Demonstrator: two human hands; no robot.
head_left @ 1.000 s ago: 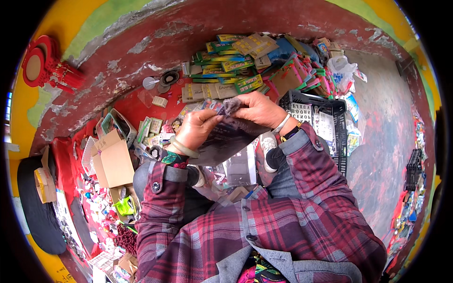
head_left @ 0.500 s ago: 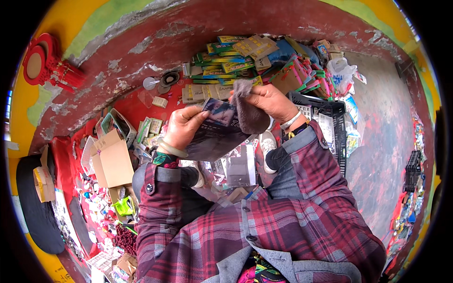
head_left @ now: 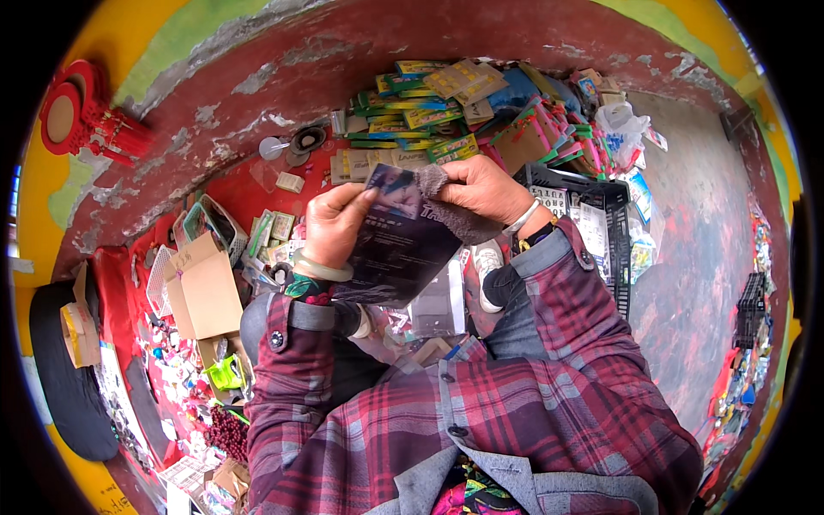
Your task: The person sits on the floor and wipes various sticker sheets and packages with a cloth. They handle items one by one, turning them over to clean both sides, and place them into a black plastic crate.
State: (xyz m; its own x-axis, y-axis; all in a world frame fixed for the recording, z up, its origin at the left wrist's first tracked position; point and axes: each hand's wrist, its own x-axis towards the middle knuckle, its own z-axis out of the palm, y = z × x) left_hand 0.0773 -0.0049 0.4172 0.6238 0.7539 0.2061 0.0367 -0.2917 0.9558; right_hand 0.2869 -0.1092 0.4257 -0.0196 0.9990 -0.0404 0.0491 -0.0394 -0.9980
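Between my hands hangs a dark printed sheet (head_left: 396,257), possibly a flat package, with a lighter picture at its top. My left hand (head_left: 333,227) pinches its upper left edge between thumb and fingers. A grey-brown fuzzy cloth (head_left: 468,221) is closed in my right hand (head_left: 489,190) and lies against the sheet's upper right part. The fingertips of that hand are partly hidden by the cloth. Below, between my shoes, lies a clear plastic wrapper with a grey panel (head_left: 439,305).
Stacked yellow-green boxes (head_left: 412,107) stand by the far wall. A black plastic crate (head_left: 614,232) is at my right, and a cardboard box (head_left: 204,287) and a white basket (head_left: 225,227) are at my left. Small items and dark red beads (head_left: 226,433) litter the left floor. Red round-topped objects (head_left: 73,116) stand far left.
The cloth has come down from above the sheet's edge onto its upper right part, bunched in my right hand. The sheet now faces up more fully, and my left hand has shifted slightly.
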